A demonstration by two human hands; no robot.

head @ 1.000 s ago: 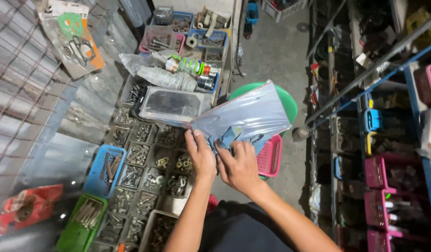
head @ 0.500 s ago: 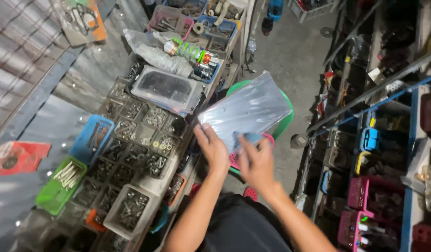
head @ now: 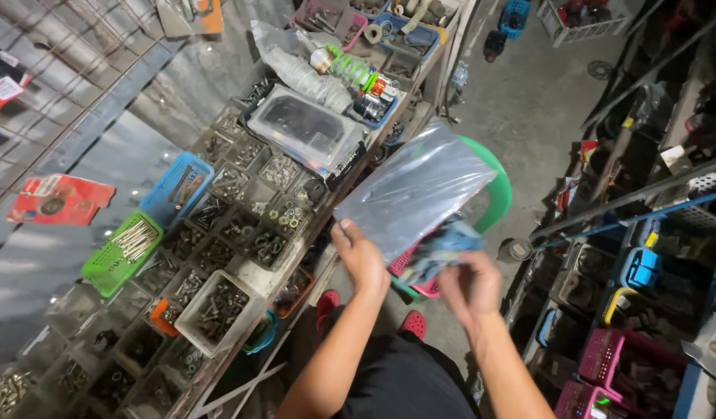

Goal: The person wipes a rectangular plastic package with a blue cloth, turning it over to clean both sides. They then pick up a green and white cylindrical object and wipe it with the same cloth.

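The left hand (head: 364, 260) is pinching the lower edge of a grey translucent plastic bag (head: 416, 190), held just off the bench edge (head: 327, 217); the right hand (head: 470, 285), closed, is gripping a blue crumpled cloth (head: 443, 242) at its mouth. Judging by this, 1 bagging step; next, a steady push.

- The camera view has swung: the bench of bolt compartments (head: 242, 233), which ran nearly straight up the left side a second ago, now slants across the picture.
- The clear plastic bag (head: 416, 186) sits further right and higher, tilted up towards the green stool (head: 498, 190).
- The right hand (head: 470, 287) has pulled apart from the left hand (head: 363, 260); before, they were pressed together at the bag's lower edge.
- The right hand's blue bundle (head: 443, 244) is now more exposed.
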